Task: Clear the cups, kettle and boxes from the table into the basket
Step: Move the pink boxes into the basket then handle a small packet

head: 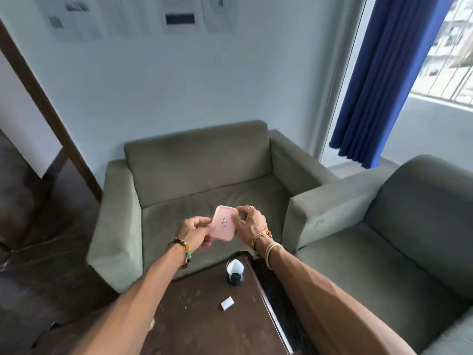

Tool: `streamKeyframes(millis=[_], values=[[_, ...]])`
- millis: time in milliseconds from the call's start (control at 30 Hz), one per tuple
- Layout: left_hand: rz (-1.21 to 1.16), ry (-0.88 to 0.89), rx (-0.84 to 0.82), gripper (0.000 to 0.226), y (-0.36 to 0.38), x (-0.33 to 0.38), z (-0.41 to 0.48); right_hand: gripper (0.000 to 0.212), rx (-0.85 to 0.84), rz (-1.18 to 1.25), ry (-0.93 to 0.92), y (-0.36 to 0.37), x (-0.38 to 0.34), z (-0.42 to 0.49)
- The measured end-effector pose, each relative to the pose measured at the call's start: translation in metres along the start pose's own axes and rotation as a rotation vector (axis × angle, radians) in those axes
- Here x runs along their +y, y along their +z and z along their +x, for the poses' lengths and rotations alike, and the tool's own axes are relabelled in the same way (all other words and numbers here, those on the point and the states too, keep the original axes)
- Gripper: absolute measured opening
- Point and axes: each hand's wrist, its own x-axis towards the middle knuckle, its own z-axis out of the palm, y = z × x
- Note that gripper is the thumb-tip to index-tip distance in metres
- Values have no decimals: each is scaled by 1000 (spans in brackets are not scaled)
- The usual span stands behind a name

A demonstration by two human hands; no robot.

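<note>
Holding pink box [223,226] mid-frame, left hand [195,233] and right hand [249,222] both gripping | next: basket (unseen) needs locating

head view — forward and down, close.

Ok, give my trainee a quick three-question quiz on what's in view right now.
1. True or false: both hands hold the pink rectangular plastic box.
2. Which sits nearer the green armchair on the dark wooden table: the small flat white box or the dark cup with a white lining?
3. Is the basket visible? A) yes, on the table B) yes, on the armchair C) not in view

Key: 1 true, the left hand and right hand grip opposite edges with their fingers. 2 the cup. 3 C.
</note>
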Motion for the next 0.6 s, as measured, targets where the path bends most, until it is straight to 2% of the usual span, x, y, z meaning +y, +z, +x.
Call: streamKeyframes(millis=[267,600], values=[[-29,105,48,13,-97,25,-84,34,-9,25,-132,41,-71,-91],[-48,62,125,15,-172,1,-160,35,-112,-46,-219,92,-107,-160]])
